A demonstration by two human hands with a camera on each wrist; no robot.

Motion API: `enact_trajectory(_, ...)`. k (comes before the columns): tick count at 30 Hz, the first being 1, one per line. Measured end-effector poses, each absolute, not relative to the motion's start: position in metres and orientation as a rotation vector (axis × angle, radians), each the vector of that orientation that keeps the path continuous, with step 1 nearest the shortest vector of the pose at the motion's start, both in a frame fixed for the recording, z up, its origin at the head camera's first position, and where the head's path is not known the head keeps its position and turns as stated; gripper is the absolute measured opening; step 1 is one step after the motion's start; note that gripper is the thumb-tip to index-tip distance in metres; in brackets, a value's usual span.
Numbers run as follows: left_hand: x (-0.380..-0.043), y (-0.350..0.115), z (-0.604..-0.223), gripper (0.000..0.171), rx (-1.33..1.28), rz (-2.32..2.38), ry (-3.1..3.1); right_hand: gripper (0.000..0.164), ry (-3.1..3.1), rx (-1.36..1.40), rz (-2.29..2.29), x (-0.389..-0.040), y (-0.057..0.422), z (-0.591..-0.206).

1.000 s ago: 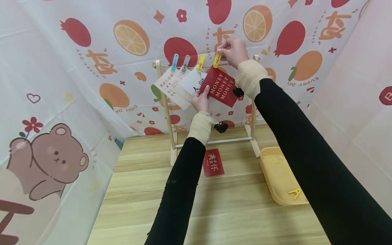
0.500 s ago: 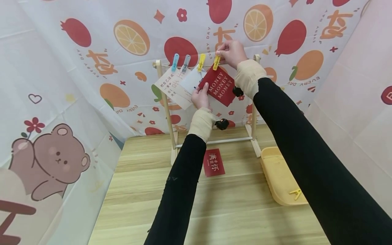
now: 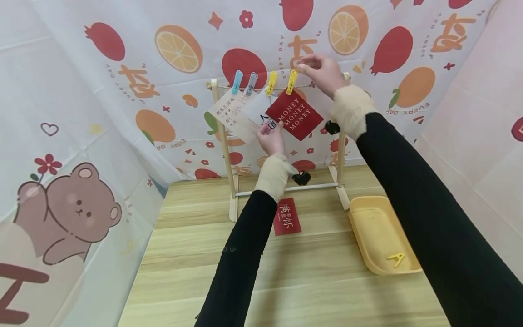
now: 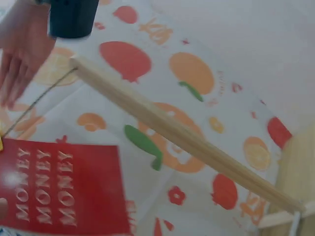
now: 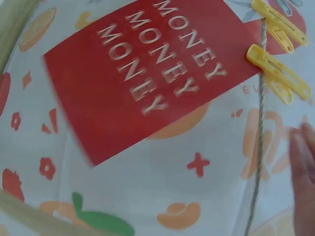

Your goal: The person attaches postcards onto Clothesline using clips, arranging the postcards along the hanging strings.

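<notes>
A red card [image 3: 295, 116] printed with MONEY hangs tilted from a rope, held at its upper corner by a yellow clothespin [image 3: 292, 82]. My right hand [image 3: 324, 75] is just right of that clothespin, apart from it, with fingers extended and nothing held. At the card's lower left, my left hand [image 3: 273, 141] has its thumb and fingers spread apart; whether it touches the card I cannot tell. In the right wrist view, the yellow clothespin [image 5: 279, 71] sits on the rope [image 5: 261, 128] and bites the card's corner. Part of my right hand [image 5: 304, 167] shows at the right edge.
Left of the red card hang a white card [image 3: 254, 108] and a cream card [image 3: 229, 111] under yellow, grey and blue clothespins. The wooden rack [image 3: 225, 150] stands on the table. Another red card [image 3: 287, 217] lies below. A yellow tray [image 3: 367, 236] holds one yellow clothespin [image 3: 396, 259].
My right hand has let go of the yellow clothespin and moved right. My left hand has released the red card's corner and dropped slightly; the card now hangs from the clothespin.
</notes>
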State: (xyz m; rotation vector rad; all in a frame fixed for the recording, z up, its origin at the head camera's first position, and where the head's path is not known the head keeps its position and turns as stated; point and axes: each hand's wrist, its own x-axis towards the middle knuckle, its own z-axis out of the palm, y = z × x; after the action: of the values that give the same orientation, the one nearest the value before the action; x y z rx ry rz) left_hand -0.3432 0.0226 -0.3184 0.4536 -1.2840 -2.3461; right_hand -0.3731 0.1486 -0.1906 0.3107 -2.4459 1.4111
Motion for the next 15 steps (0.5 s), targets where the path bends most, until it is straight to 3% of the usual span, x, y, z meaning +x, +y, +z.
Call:
enact_trajectory(6, -0.304, 0.030, -0.377, 0.031, 0.187, -2.294, -1.588, 0.020, -2.189, 0.440, 1.269, -0.337, 0.200, -0.239)
enact_trajectory(10, -0.267, 0.043, -0.437, 0.024, -0.075, -2.237, -2.010, 0.012, -2.337, 0.577, 1.142, -0.308, 0.238, -0.307)
enact_trajectory(15, -0.217, 0.079, -0.497, 0.019, -0.196, -2.135, -2.545, 0.007, -2.900, 0.734, 0.901, -0.269, 0.281, -0.400)
